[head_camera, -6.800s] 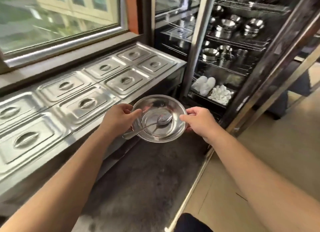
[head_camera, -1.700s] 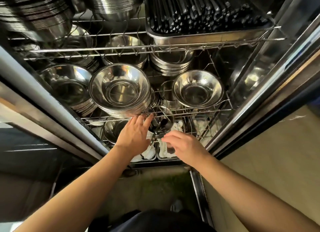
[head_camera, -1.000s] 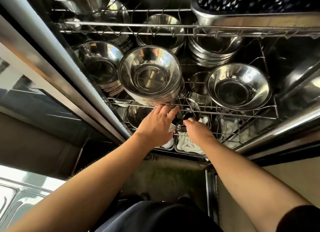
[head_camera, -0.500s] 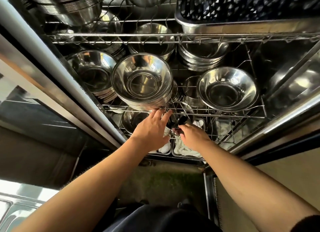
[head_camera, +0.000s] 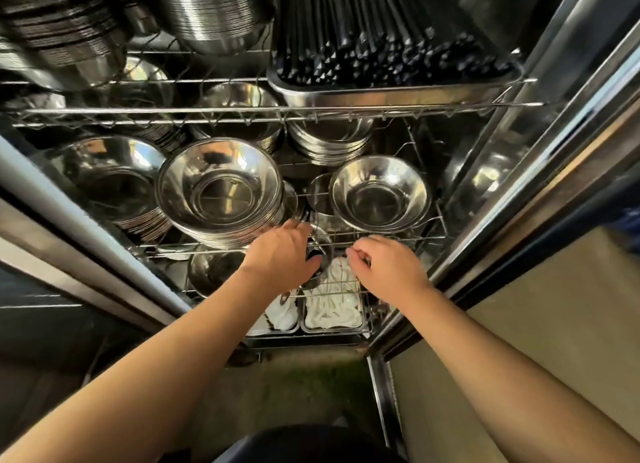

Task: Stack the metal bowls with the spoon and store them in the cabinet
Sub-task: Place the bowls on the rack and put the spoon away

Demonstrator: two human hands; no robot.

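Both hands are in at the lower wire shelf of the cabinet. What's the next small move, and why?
Probably ease the left hand back off the small metal bowl it covers on the lower wire shelf. The bowl looks set down among the racks, and the right hand seems empty beside it.

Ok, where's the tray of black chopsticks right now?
Head view, upper right: the chopstick tray sits on the top wire shelf, above the bowl stacks.
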